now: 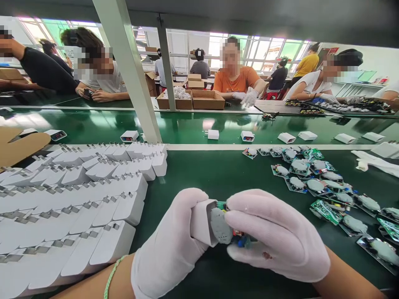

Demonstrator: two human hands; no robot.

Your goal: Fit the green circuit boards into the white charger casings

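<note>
My left hand (176,238), in a white glove, is closed around a white plastic charger housing (202,222) with its open end facing right. In my right hand (274,236), also gloved, a circuit board (222,226) with a grey putty-like lump and small coloured components is gripped between fingers and thumb. The board's left end sits at the mouth of the housing, partly inside it. How deep it goes is hidden. Rows of white housings with metal plug pins (102,207) stand to the left, and several loose circuit boards (316,185) lie to the right.
Beyond the bench edge, a green conveyor belt (187,124) carries several spaced white housings (286,138). A slanted white post (131,70) rises at its near side. White gloves (377,162) lie at the right. Across the belt, co-workers sit near cardboard boxes (208,99).
</note>
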